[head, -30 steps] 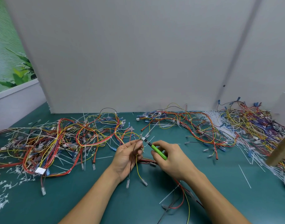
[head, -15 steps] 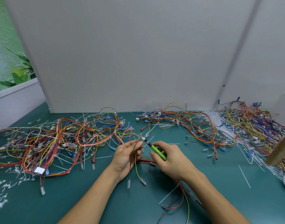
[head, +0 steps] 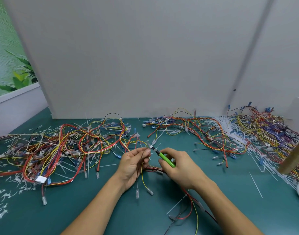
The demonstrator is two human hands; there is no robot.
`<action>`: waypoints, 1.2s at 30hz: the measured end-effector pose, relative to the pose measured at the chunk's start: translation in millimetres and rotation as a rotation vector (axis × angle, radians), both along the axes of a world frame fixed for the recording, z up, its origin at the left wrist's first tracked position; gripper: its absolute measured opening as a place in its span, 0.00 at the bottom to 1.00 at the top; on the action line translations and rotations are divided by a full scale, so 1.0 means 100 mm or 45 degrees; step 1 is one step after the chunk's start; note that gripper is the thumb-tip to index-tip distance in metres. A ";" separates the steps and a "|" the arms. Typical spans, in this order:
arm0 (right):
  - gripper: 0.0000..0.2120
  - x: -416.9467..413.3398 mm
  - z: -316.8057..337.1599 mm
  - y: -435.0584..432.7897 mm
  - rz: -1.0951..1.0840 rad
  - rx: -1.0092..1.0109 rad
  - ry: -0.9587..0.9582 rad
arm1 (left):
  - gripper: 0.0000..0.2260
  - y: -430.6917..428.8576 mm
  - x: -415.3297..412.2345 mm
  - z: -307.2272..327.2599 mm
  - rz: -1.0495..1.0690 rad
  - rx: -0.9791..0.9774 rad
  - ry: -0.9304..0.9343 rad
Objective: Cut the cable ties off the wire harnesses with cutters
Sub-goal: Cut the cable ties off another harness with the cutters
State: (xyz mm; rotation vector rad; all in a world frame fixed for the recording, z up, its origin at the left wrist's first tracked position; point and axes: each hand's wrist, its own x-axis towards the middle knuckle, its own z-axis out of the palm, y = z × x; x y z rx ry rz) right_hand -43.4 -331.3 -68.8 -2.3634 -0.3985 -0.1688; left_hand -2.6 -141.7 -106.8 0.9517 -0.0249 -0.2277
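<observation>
- Wire harness (head: 142, 173): a few thin wires, dark and yellow, pinched between the thumb and fingertips of the left hand (head: 132, 164). Their ends, fitted with clear terminals, hang below the palm. It is judged light and limp, and best held close beside the tie so the wires stay taut for the blades.
- Cutters (head: 163, 157): green-handled, with the fingers of the right hand (head: 179, 167) curled round the handles. The nose points at the left thumb, just beside it. Blade opening cannot be told.
- Cable tie: lies at the nose, too small to make out. It is judged thin, stiff plastic, liable to spring away when cut.
- Pose: both forearms reach forward, the hands close together above the table (head: 77, 211), palms turned inward.
- Harness heaps (head: 60, 150) lie left of the left hand and beyond the right.
</observation>
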 end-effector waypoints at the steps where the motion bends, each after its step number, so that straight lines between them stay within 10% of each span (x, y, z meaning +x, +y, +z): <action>1: 0.08 0.00 0.00 0.00 0.001 -0.007 -0.005 | 0.08 0.00 0.00 0.00 0.004 -0.001 0.002; 36: 0.16 -0.13 0.13 0.13 0.036 0.028 0.237 | 0.11 0.00 0.00 0.01 -0.006 0.005 0.019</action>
